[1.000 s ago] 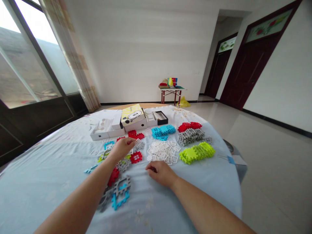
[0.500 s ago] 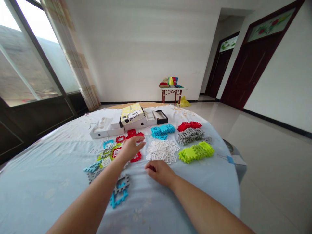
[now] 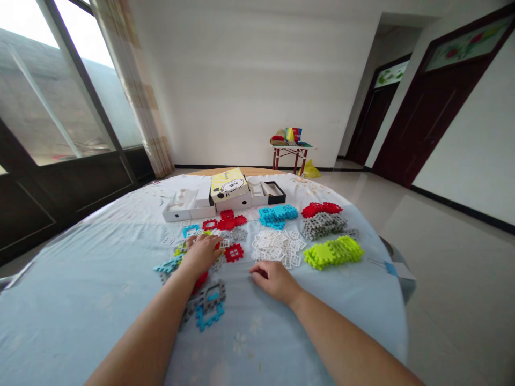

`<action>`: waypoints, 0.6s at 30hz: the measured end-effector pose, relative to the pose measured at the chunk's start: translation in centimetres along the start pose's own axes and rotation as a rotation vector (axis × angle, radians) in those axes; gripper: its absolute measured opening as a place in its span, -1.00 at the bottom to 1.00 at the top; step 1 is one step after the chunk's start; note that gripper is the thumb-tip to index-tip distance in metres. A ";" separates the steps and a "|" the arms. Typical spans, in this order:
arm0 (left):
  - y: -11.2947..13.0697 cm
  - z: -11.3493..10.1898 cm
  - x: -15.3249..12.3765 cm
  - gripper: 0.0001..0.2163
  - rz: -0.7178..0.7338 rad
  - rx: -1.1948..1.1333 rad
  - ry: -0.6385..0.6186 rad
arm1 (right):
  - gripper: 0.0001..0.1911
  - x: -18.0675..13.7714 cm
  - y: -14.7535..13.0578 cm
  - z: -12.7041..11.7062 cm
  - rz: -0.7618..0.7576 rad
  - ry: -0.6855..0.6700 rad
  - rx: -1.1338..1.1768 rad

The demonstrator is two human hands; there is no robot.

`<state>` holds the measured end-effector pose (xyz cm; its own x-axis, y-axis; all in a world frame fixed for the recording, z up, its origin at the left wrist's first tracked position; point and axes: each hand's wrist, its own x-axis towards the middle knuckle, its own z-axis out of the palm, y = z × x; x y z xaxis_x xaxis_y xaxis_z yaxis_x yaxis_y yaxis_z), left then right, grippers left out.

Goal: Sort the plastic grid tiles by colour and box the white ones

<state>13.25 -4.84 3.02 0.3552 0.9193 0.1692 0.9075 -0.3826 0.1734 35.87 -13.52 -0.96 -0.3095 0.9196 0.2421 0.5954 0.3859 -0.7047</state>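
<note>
My left hand [image 3: 201,254] lies palm down over a mixed heap of plastic building pieces, its fingers stretched out. Under and around it show a light-blue piece [image 3: 169,264], red bits and white window-shaped frames. A red window piece [image 3: 234,252] lies just right of its fingertips. Curled loosely, my right hand [image 3: 276,280] rests on the cloth at the near edge of a heap of white window frames [image 3: 277,246]; nothing shows in it. Nearer to me are a grey frame piece [image 3: 213,295] and a blue frame piece [image 3: 210,317].
Sorted piles of blue [image 3: 277,214], red [image 3: 322,208], grey [image 3: 324,225] and lime-green pieces [image 3: 333,252] sit to the right. Behind stand a yellow-and-white box [image 3: 230,188], a white tray [image 3: 189,206] and a black-edged tray [image 3: 274,193]. The round table's edge curves along the right.
My left hand has moved left and nearer, from beside the red pieces onto the mixed heap. My right hand stays by the white frames. The view has shifted slightly.
</note>
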 end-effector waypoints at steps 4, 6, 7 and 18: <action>0.7 0.5 0.2 -0.70 0.001 0.031 0.000 | -0.78 0.0 -0.2 0.1 0.013 0.006 -0.025; 0.9 0.7 0.2 -0.72 -0.030 0.051 0.013 | -0.79 -0.1 -0.4 0.1 0.019 0.016 -0.050; 1.0 0.8 0.2 -0.72 -0.043 0.058 0.020 | -0.79 -0.1 -0.5 0.2 0.021 0.023 -0.064; 1.4 0.8 0.2 -0.76 -0.061 0.089 0.082 | -0.79 0.9 -1.0 0.0 0.100 -0.085 -0.038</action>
<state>14.78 -5.08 2.53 0.2827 0.9286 0.2403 0.9445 -0.3132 0.0992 34.98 -13.04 -0.07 -0.3078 0.9447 0.1131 0.6538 0.2964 -0.6962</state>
